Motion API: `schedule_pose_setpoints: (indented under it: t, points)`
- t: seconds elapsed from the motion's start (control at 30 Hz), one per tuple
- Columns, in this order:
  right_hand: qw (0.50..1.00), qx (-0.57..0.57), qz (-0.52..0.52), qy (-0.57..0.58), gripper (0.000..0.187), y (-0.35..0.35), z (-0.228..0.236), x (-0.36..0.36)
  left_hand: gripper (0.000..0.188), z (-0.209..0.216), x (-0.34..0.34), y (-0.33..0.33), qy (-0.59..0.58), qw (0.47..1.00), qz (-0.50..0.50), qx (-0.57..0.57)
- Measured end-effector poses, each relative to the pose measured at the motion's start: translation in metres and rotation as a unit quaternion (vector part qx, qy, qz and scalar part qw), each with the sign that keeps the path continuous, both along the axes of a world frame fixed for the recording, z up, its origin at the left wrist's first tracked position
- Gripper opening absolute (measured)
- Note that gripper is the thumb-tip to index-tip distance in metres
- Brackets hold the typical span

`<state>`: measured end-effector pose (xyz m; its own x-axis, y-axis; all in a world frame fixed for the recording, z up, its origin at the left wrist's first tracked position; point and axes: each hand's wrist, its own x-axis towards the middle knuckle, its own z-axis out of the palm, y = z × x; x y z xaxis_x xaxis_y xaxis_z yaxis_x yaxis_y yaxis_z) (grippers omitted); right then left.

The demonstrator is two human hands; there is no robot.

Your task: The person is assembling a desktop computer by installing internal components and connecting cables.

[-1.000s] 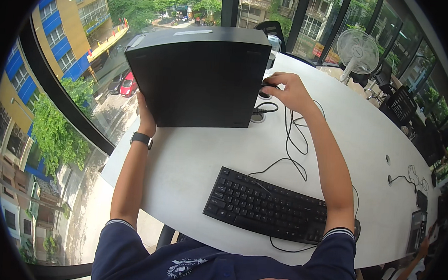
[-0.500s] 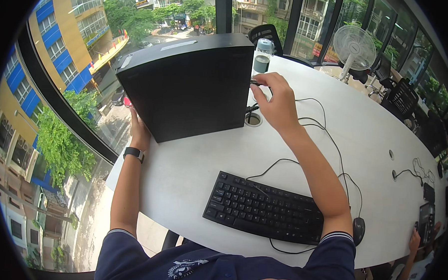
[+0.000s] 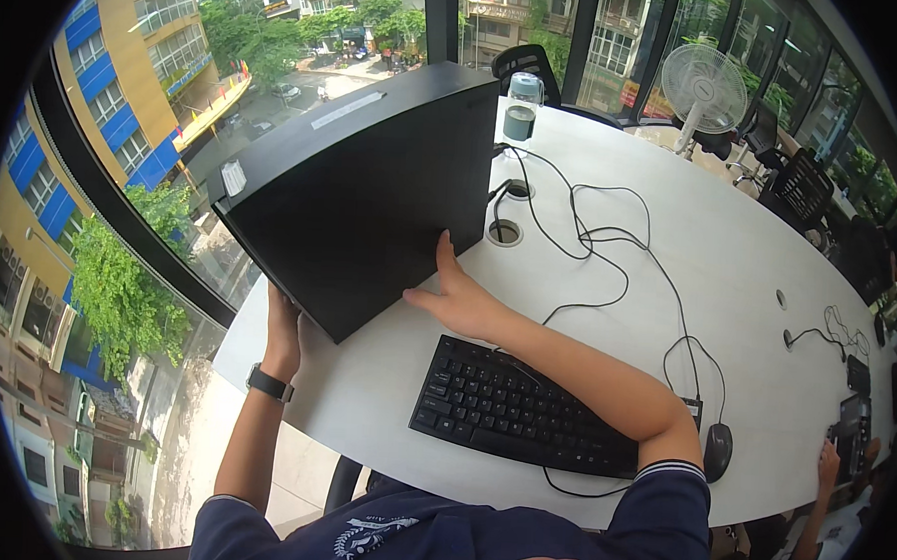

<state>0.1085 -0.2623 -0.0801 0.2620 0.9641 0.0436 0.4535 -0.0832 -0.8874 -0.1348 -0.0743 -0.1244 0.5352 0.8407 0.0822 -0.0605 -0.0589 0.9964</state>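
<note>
A black computer tower (image 3: 357, 191) stands tilted at the left end of the white bench (image 3: 771, 234), next to the window; the left hand (image 3: 282, 335) grips its lower near corner, fingers hidden behind the case, so I cannot tell how they sit; the right hand (image 3: 458, 298) lies flat against its near side panel, fingers together, thumb apart; a black keyboard (image 3: 523, 408) lies just beside the right forearm, a mouse (image 3: 718, 451) at its right end; cables (image 3: 600, 242) trail across the bench from behind the tower.
</note>
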Motion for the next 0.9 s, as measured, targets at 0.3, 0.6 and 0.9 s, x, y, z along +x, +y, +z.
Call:
schedule_pose_setpoints:
  t: [0.3,0.6,0.9]
  points:
    - [0.993,-0.048,0.018,0.103,0.106,0.000,0.000,0.012,0.065,0.003,-0.031,-0.116,-0.033,0.999,0.008,-0.026]
    - [0.989,-0.055,0.038,0.128,0.082,-0.033,0.020,0.008,0.104,0.022,-0.041,-0.131,0.044,0.995,-0.061,0.072]
    - [0.953,-0.046,-0.015,-0.300,0.068,-0.205,0.063,-0.011,0.149,0.008,-0.008,-0.156,0.183,0.944,0.076,0.265]
